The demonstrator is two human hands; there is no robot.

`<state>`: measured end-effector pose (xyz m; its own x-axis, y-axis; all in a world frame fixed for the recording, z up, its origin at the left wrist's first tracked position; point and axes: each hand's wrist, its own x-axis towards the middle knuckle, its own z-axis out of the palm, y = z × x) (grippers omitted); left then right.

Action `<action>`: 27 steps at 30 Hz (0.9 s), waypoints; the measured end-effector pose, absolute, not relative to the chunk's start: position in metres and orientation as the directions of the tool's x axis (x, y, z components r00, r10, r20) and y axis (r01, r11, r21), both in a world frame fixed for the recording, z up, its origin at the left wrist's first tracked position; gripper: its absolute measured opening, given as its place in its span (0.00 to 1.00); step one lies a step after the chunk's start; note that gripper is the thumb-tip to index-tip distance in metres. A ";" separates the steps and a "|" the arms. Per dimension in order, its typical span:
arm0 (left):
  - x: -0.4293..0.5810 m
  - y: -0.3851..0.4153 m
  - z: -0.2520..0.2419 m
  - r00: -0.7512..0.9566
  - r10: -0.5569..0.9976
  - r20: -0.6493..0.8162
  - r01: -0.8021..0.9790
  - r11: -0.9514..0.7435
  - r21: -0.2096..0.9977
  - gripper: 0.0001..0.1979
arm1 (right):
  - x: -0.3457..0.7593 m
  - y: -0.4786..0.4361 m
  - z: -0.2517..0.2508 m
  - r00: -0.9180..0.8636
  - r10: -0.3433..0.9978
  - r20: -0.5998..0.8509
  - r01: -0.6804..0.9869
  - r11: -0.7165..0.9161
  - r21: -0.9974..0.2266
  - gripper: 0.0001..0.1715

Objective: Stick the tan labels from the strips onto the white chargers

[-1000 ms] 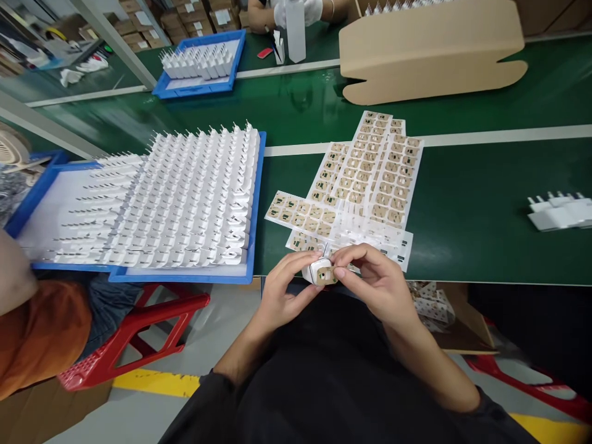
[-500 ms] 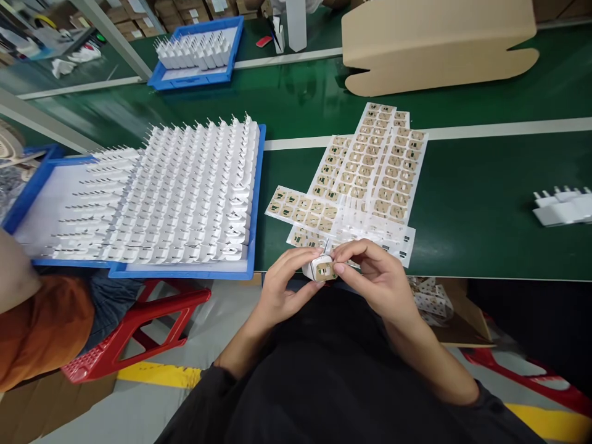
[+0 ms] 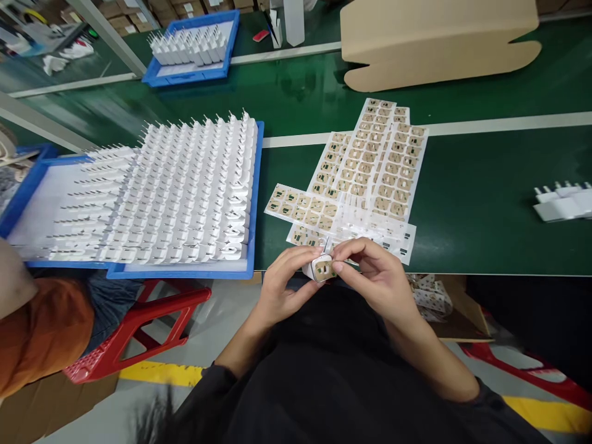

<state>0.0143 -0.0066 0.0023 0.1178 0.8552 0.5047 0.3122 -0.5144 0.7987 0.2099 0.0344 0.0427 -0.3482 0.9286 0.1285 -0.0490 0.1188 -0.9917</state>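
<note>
My left hand [image 3: 287, 279] grips a white plug adapter [image 3: 308, 269] between thumb and fingers, just over the table's front edge. Its metal pins stick up away from me. A tan sticker [image 3: 322, 269] with small cut-outs covers the adapter's face turned toward me. At the sticker's right edge, the thumb and forefinger of my right hand [image 3: 374, 275] are pinched together; the fingertips hide exactly what lies between them. Behind my hands are several overlapping sheets of tan stickers [image 3: 355, 166], some partly peeled to white backing [image 3: 365, 221].
To the left, blue trays [image 3: 254, 203] carry rows of white plug adapters [image 3: 185, 191]. Another blue tray [image 3: 189, 79] stands farther back. Cardboard [image 3: 439, 46] lies at the back; more adapters [image 3: 565, 202] stand at right. A person in orange [image 3: 46, 333] is at lower left, near a red stool [image 3: 152, 320].
The whole view has shifted slightly. Both hands keep their hold at the adapter, and its stickered face looks turned a little.
</note>
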 end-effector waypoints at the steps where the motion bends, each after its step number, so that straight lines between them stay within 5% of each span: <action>1: 0.014 -0.007 0.002 0.118 0.855 0.505 0.311 -0.515 0.799 0.26 | 0.210 0.035 0.043 -0.350 0.928 0.130 -0.049 0.121 -0.991 0.03; 27: 0.012 -0.004 0.005 0.131 0.822 0.555 0.370 -0.560 0.741 0.25 | 0.199 0.034 0.049 -0.306 0.933 0.191 0.075 0.223 -0.972 0.05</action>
<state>0.0123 -0.0040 0.0053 0.1306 0.8215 0.5550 0.3700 -0.5597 0.7415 0.1994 0.0344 0.0486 -0.3062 0.9327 0.1907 0.0747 0.2232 -0.9719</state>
